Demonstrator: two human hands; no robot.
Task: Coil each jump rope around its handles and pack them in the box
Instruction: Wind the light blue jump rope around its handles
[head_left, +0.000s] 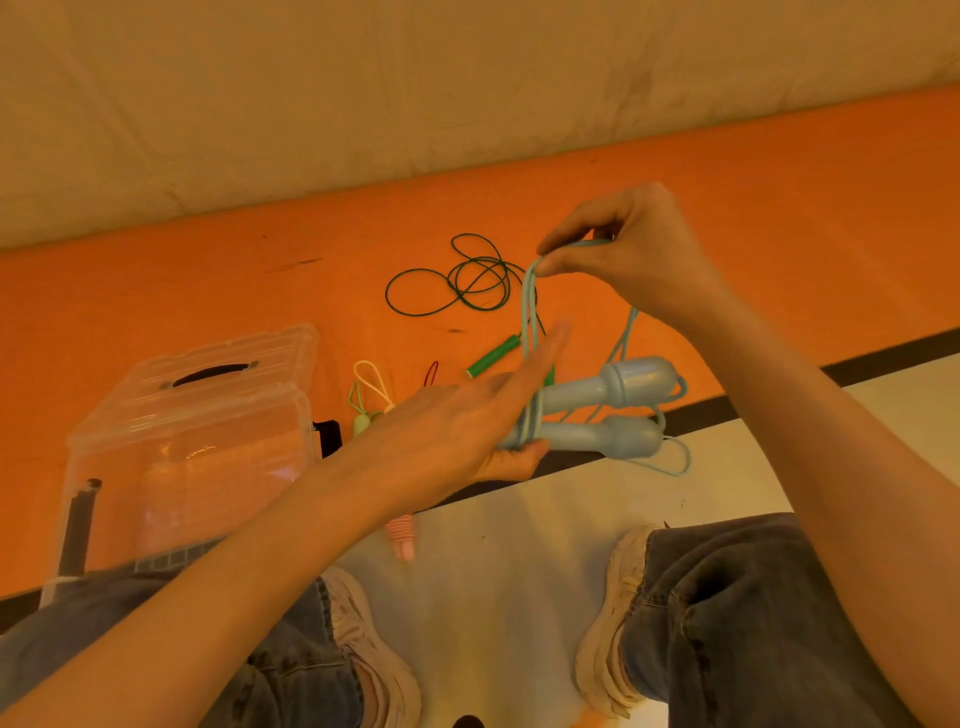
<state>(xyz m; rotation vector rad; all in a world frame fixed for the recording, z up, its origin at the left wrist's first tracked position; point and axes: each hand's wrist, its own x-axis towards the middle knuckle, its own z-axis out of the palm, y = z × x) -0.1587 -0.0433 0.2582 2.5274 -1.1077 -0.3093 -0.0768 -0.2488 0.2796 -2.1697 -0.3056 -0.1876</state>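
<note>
The left hand (457, 431) holds both blue handles (597, 410) side by side, thumb beneath, fingers extended. The right hand (628, 254) pinches the blue cord (530, 306) above them.

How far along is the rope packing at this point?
Early. Nothing can be made out packed in the clear box. In hand: the left hand holds the two blue handles together while the right hand pinches blue cord looped over them. Left: the green rope lies loose on the orange mat, smaller ropes beside it.
</note>
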